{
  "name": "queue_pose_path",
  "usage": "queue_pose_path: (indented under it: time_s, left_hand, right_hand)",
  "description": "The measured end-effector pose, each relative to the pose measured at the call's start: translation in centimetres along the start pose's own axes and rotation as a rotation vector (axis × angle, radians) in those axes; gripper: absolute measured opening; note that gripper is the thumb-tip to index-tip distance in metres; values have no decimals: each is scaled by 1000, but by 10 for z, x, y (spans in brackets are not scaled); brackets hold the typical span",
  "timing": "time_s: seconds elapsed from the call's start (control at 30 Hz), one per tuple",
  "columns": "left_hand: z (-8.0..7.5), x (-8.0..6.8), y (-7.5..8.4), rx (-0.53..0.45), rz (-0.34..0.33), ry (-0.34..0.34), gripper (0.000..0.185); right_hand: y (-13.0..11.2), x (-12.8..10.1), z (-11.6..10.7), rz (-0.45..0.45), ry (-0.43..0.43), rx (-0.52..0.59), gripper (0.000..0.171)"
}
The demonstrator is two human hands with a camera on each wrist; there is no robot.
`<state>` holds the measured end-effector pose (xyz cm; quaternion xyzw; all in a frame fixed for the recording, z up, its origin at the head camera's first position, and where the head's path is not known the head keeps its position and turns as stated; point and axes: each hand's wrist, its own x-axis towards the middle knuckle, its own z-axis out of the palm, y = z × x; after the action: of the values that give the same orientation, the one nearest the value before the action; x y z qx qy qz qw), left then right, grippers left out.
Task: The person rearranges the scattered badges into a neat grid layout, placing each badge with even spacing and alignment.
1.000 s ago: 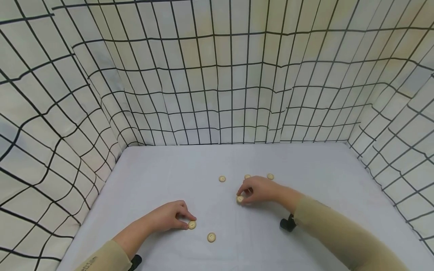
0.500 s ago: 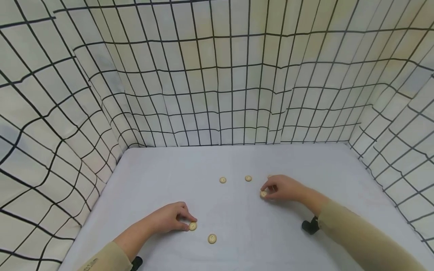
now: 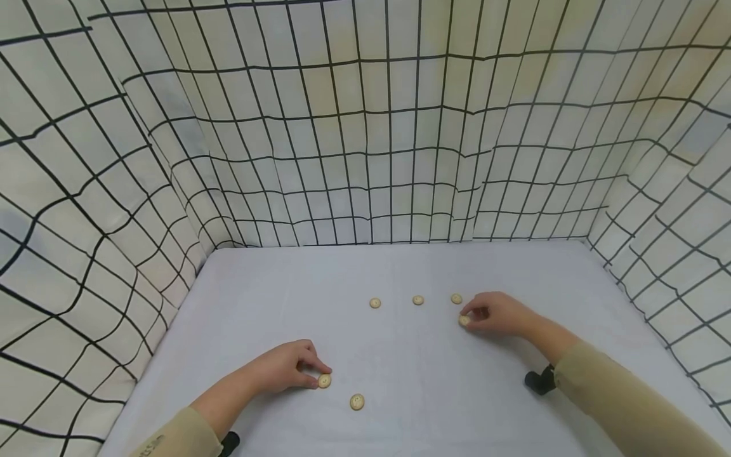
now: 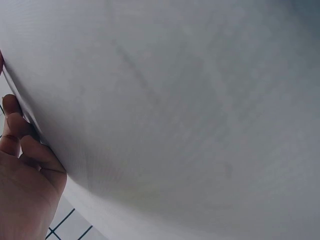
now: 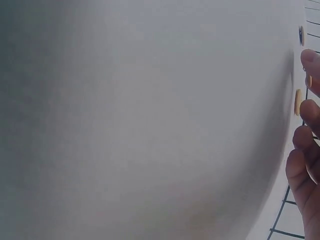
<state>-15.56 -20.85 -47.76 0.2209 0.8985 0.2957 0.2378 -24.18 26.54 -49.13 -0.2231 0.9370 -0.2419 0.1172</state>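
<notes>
Several cream buttons lie on a pale grey table (image 3: pixel 400 355). My right hand (image 3: pixel 491 314) has its curled fingers on one button (image 3: pixel 464 320), just below the rightmost button (image 3: pixel 455 298) of a row with two others (image 3: pixel 418 300) (image 3: pixel 374 303). My left hand (image 3: pixel 285 367) rests on the table, its fingertips touching a button (image 3: pixel 324 381). Another button (image 3: pixel 356 402) lies loose to the right of it. The right wrist view shows my fingers (image 5: pixel 306 145) beside a button (image 5: pixel 298 101) seen edge-on. In the left wrist view only my fingers (image 4: pixel 22 150) and the table show.
Checked cloth walls (image 3: pixel 365 158) close in the table at the back and on both sides. A small black object (image 3: pixel 539 381) sits under my right forearm and another (image 3: pixel 228 442) under my left.
My right hand has slid its button to the right, from the middle of the table to just below the row's right end. My left hand has stayed on its button.
</notes>
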Motion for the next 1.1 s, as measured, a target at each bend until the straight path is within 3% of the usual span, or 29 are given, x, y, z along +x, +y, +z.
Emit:
queue_pose_path:
  time_s: [1.1]
  left_hand:
    - [-1,-1,0,5,13,4,25]
  right_hand:
    - [0,7,-3,43,-35,55,27]
